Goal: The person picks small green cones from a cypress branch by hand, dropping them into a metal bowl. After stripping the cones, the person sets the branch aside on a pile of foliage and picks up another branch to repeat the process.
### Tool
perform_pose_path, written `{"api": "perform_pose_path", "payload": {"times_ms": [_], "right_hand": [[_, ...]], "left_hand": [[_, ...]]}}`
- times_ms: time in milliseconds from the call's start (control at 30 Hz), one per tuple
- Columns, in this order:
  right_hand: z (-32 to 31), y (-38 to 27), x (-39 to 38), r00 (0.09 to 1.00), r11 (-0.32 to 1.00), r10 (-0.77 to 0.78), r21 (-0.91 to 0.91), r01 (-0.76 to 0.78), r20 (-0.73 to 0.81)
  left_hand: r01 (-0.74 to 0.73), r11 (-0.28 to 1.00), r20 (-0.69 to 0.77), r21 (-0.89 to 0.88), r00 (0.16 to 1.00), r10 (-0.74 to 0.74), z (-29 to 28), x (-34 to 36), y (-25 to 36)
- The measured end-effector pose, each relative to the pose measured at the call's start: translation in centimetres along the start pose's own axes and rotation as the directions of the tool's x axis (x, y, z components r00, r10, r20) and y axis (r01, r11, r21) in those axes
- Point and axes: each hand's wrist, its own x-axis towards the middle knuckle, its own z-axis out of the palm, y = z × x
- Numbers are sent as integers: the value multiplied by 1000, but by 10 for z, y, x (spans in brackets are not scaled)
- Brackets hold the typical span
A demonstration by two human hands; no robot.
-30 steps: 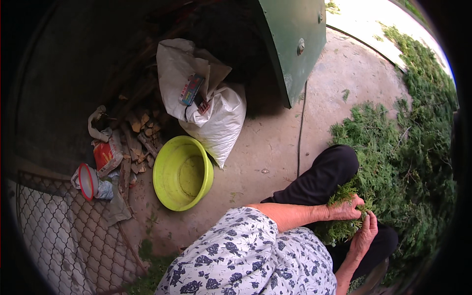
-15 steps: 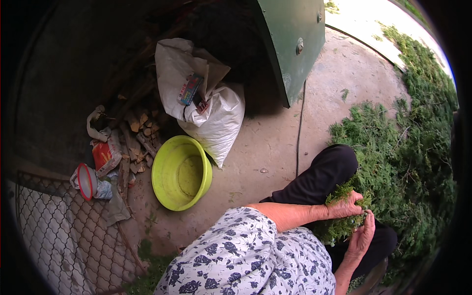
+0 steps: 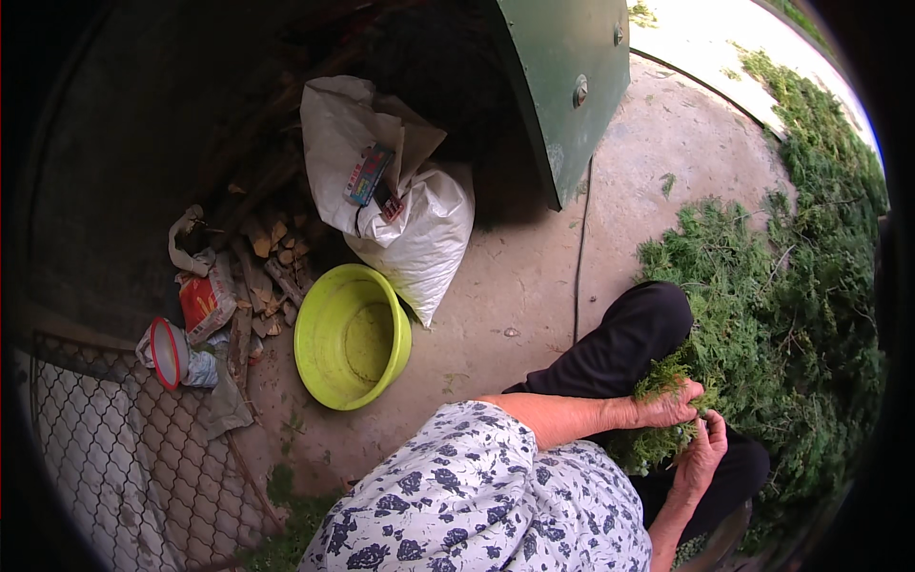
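Note:
My left hand (image 3: 670, 405) is closed round a bunch of green evergreen sprigs (image 3: 658, 448) over my lap. Feathery leaves stick out on both sides of the fist. Just below it, my right hand (image 3: 702, 458) has its thumb and fingers pinched together at the bunch's edge, close to the left fingertips. What sits in that pinch is too small to make out. Beside my knees, a large heap of cut evergreen branches (image 3: 810, 305) spreads along the right side.
A yellow-green plastic basin (image 3: 402, 343) stands on the concrete floor at left, next to a stuffed white woven sack (image 3: 429, 238). Split firewood (image 3: 257, 281) lies behind it. A green metal panel (image 3: 572, 95) rises ahead, with a dark cable (image 3: 581, 257) below. Wire mesh (image 3: 143, 458) fills the lower left.
My right hand has shifted slightly, its fingers curling in more and its fingertips dropping a little from the left hand's. The left hand stays on the sprigs.

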Motion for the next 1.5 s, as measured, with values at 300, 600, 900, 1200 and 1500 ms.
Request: {"api": "perform_pose_path", "payload": {"times_ms": [300, 600, 900, 1200, 1500], "right_hand": [[-12, -5, 2, 993, 959, 81, 265, -103, 91], [2, -2, -1, 998, 999, -23, 38, 20, 63], [10, 1, -4, 993, 997, -64, -58, 58, -97], [4, 1, 0, 993, 992, -101, -87, 96, -52], [-3, 3, 2, 997, 999, -45, 2, 45, -56]], "left_hand": [[92, 986, -109, -136, 988, -107, -1, 3, 1], [56, 998, -59, 19, 997, -55, 3, -3, 1], [-38, 989, -35, 143, 998, 43, 19, -7, -14], [61, 998, 38, -1, 997, -61, 4, -2, 4], [103, 980, 56, -169, 994, -95, -12, 0, 16]]}}
